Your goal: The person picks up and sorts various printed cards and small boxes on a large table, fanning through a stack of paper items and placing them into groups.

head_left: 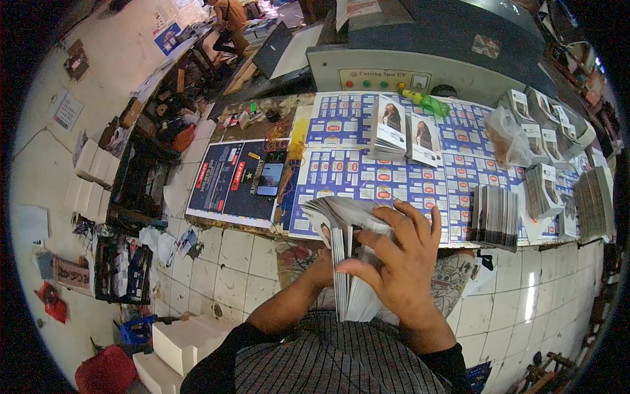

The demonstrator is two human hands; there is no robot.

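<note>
Fanning card stack (341,262) between left hand (321,268), right hand (400,262)

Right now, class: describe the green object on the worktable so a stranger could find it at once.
Start at the grey machine behind the worktable. Just below its row of coloured buttons, on the blue printed sheets, lies a green plastic bottle on its side. It is the only bright green thing among the card stacks.

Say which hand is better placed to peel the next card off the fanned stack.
Right hand: its fingers lie spread across the fanned stack of cards, while the left hand sits mostly hidden behind, supporting it.
</note>
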